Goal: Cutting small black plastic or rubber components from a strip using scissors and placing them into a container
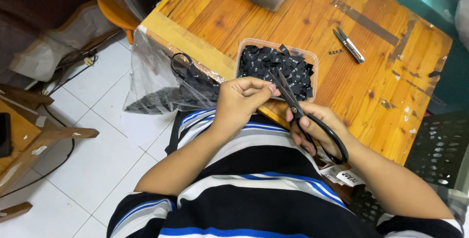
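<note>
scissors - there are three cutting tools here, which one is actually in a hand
The large black scissors, gripped by the right hand with blades toward the left hand. The small snips lie loose on the table; another black pair rests by the plastic bag.

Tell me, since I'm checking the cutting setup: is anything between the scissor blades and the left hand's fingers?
Nothing visible. The black scissors, held in the right hand, point their blade tips right at the left hand, whose fingers pinch together there. The clear tub of black labels sits just beyond on the wooden table.
</note>
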